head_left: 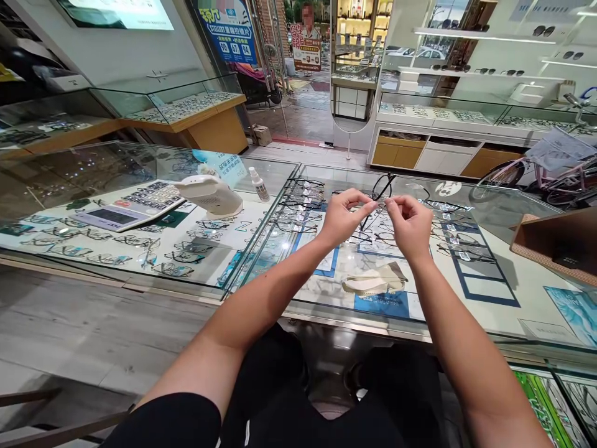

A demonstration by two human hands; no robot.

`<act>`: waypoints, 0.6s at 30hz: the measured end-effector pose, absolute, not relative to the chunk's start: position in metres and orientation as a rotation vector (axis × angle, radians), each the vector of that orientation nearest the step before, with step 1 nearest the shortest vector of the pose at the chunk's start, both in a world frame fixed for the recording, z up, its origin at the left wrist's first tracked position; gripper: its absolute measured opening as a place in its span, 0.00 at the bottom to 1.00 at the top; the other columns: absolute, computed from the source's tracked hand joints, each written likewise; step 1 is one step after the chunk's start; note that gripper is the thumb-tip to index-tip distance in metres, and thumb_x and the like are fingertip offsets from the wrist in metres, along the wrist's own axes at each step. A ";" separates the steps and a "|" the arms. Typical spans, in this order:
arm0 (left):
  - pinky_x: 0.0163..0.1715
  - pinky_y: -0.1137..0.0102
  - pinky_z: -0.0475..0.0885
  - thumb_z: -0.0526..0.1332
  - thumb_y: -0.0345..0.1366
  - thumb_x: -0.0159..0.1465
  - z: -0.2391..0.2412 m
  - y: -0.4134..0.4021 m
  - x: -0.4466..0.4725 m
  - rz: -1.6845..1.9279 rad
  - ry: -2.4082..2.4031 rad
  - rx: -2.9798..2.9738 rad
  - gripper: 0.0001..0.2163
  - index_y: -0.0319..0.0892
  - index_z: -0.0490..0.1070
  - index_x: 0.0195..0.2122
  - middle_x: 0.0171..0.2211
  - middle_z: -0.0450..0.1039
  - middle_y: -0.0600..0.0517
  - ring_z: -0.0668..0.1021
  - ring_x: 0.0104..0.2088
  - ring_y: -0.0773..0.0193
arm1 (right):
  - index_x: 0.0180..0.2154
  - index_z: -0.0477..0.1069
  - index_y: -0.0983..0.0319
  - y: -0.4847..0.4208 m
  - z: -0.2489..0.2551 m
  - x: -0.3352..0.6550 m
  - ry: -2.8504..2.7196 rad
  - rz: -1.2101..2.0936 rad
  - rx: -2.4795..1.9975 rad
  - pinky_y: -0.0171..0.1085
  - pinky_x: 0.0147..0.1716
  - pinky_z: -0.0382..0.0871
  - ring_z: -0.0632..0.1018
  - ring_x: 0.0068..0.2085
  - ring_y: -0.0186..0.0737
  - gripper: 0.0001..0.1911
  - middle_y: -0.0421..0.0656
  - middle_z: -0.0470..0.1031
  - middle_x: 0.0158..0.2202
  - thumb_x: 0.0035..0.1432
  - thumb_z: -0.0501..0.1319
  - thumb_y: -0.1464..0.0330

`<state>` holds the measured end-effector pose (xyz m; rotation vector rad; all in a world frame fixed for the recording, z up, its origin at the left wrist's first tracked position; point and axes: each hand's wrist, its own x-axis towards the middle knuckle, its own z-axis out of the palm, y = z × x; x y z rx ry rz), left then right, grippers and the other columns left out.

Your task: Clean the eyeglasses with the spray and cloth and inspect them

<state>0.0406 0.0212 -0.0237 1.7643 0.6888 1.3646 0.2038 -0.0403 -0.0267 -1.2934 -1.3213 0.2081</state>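
Both hands are raised over the glass counter, holding a pair of eyeglasses (383, 196) between them. My left hand (346, 214) pinches one side with thumb and forefinger. My right hand (411, 223) pinches the other side, its remaining fingers curled in. A dark round rim and a dark temple stick up beyond the fingertips; the rest of the frame is partly hidden by the hands. Just below the hands, a crumpled beige cloth (375, 280) lies on the counter glass, above a blue card (381, 305).
The glass display case (321, 311) holds rows of eyeglasses. To the left are a calculator (133, 205), a white device (209, 194) and a white spray bottle (259, 185). A wooden box (555, 249) stands at the right edge, with a mirror (352, 93) beyond the counter.
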 end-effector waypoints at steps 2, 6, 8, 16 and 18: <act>0.40 0.67 0.71 0.73 0.49 0.62 -0.025 0.021 0.042 1.379 0.711 1.698 0.14 0.43 0.81 0.30 0.33 0.80 0.50 0.78 0.37 0.63 | 0.33 0.77 0.60 -0.037 -0.027 0.208 -1.275 0.300 -1.281 0.37 0.26 0.55 0.61 0.24 0.34 0.18 0.34 0.62 0.21 0.64 0.65 0.52; 0.38 0.67 0.71 0.76 0.52 0.58 -0.024 0.030 0.039 1.372 0.737 1.503 0.17 0.42 0.83 0.31 0.31 0.80 0.50 0.79 0.36 0.62 | 0.29 0.72 0.59 -0.029 -0.027 0.217 -1.155 0.477 -1.257 0.37 0.24 0.48 0.56 0.23 0.32 0.17 0.34 0.59 0.20 0.57 0.68 0.53; 0.40 0.67 0.73 0.78 0.52 0.54 -0.023 0.038 0.035 1.384 0.726 1.385 0.18 0.42 0.83 0.31 0.31 0.81 0.50 0.80 0.36 0.62 | 0.27 0.71 0.58 -0.026 -0.027 0.221 -1.080 0.547 -1.241 0.37 0.23 0.46 0.56 0.22 0.32 0.16 0.33 0.58 0.20 0.54 0.69 0.55; 0.28 0.72 0.64 0.82 0.44 0.48 -0.022 0.062 0.022 1.317 0.815 1.022 0.16 0.43 0.85 0.34 0.39 0.85 0.50 0.75 0.31 0.70 | 0.26 0.72 0.59 -0.020 -0.027 0.230 -0.843 0.731 -1.205 0.35 0.20 0.45 0.55 0.20 0.29 0.10 0.31 0.56 0.17 0.46 0.69 0.61; 0.25 0.72 0.59 0.82 0.42 0.48 -0.022 0.063 0.022 1.287 0.824 0.920 0.16 0.44 0.85 0.35 0.41 0.85 0.50 0.70 0.27 0.73 | 0.28 0.74 0.60 -0.019 -0.028 0.229 -0.784 0.810 -1.177 0.34 0.19 0.44 0.53 0.19 0.28 0.11 0.29 0.54 0.16 0.45 0.70 0.61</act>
